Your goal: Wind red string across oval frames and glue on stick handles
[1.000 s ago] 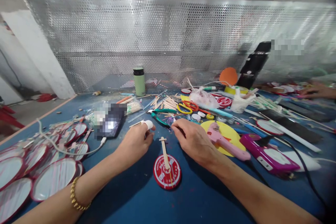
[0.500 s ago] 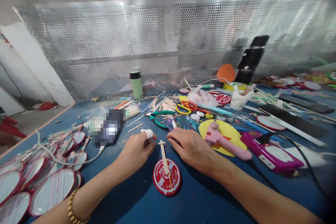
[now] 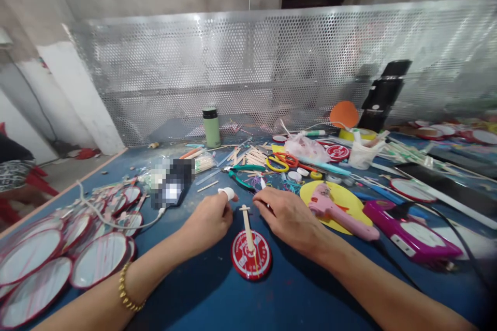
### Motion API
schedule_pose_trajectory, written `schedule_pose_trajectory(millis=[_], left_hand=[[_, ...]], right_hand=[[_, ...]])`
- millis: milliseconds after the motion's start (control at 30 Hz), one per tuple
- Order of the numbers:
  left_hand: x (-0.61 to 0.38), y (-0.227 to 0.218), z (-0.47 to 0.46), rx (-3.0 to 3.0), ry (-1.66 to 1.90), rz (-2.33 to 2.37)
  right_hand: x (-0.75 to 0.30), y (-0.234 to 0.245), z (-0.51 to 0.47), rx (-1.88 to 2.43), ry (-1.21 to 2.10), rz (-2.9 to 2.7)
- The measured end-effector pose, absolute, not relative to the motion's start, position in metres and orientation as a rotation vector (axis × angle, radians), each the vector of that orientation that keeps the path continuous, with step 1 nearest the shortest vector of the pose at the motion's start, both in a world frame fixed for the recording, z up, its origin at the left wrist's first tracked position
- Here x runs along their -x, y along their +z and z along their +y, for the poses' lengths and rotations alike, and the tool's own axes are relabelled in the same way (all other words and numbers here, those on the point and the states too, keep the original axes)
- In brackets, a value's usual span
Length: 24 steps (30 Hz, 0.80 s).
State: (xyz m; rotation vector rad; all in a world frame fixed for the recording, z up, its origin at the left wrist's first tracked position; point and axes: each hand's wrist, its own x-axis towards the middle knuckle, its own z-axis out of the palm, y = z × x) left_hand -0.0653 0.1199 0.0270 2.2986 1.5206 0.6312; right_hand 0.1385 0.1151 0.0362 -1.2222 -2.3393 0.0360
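Near the front edge of the blue tabletop (image 3: 272, 305) lies a round red disc with white print (image 3: 240, 258), flat, between the person's two forearms. A thin wooden stick with a short crosspiece at its far end (image 3: 247, 225) lies along the disc's middle and reaches past its rim toward the hands.

The left hand (image 3: 207, 222) rests just left of the crosspiece. Its fingers are curled in, and the thumb meets an index finger that wears a white rubber fingertip cap (image 3: 227, 193), probably a guard against heat or glue. Nothing shows between them.

The right hand (image 3: 289, 214) lies palm down just right of the crosspiece. Its fingers are bent and their tips are hidden, so I cannot tell whether they pinch anything. With one hand on each side, both seem placed to steady the stick.

A pink glue gun (image 3: 337, 214) lies on a yellow paper disc (image 3: 341, 191) beside the right hand, which likely keeps drips off the tabletop and keeps the gun within reach. Green-handled pliers (image 3: 243, 176) lie just beyond the hands. Red-rimmed round discs (image 3: 99, 258) overlap in a heap at the far left, apart from the disc between the forearms.
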Motion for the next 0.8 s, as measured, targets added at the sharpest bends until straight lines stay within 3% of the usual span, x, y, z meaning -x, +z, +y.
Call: schedule_pose_trajectory(millis=[800], left_hand=[[0.0696,0.0190,0.1264,-2.256,0.674,1.425]], right_hand=[[-0.1408,0.0372,0.1198,1.167,0.002,-2.357]])
